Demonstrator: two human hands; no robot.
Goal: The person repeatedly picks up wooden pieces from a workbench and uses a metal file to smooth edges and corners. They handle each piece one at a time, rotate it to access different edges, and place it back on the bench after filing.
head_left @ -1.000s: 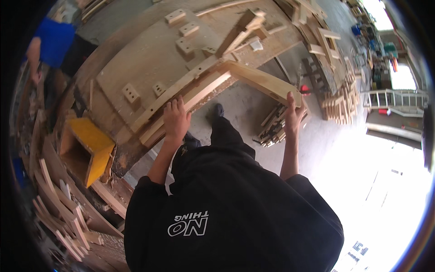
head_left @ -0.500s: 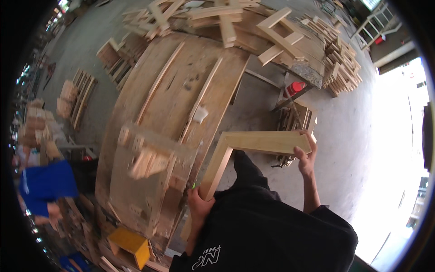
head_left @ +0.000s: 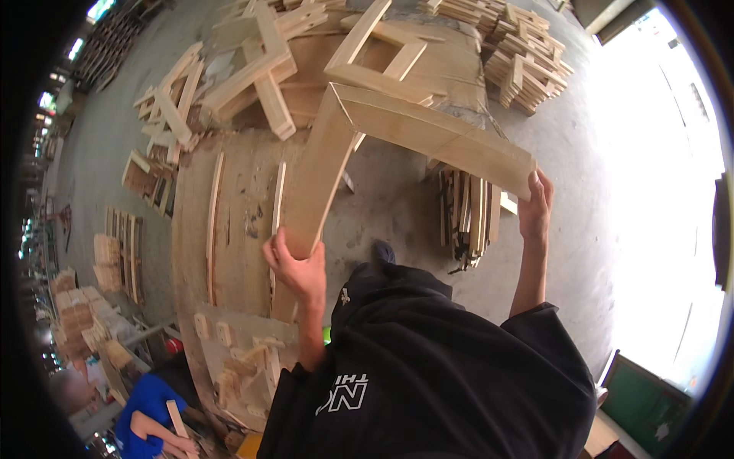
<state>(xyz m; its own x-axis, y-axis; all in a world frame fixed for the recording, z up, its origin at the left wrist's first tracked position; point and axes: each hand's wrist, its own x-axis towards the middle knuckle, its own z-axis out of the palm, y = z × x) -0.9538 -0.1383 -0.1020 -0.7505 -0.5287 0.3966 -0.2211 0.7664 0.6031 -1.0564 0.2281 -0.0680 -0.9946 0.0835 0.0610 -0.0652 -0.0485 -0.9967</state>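
Note:
An L-shaped wooden frame piece (head_left: 428,130), pale and mitred at its corner, is held up in front of me between both hands. My left hand (head_left: 298,268) is closed round the lower end of its left arm, above the workbench (head_left: 248,183). At the far end of its right arm, my right hand (head_left: 537,203) grips the wood over the concrete floor. A thin joint line runs across the corner, which points away from me. Beyond the corner lies another frame of joined wooden pieces (head_left: 355,73) on the far surface.
Heaps of wooden frames (head_left: 252,76) cover the far end, with a further stack (head_left: 527,61) at the far right. Bundled wood strips (head_left: 468,214) stand beside the bench. A co-worker in a blue shirt (head_left: 149,413) handles a wooden piece at lower left. Pallets (head_left: 125,252) sit on the floor.
Both hands have lifted the L-shaped frame piece up and away from my body, nearer the far heaps. It looks larger and tilts more. My view has turned and shifted.

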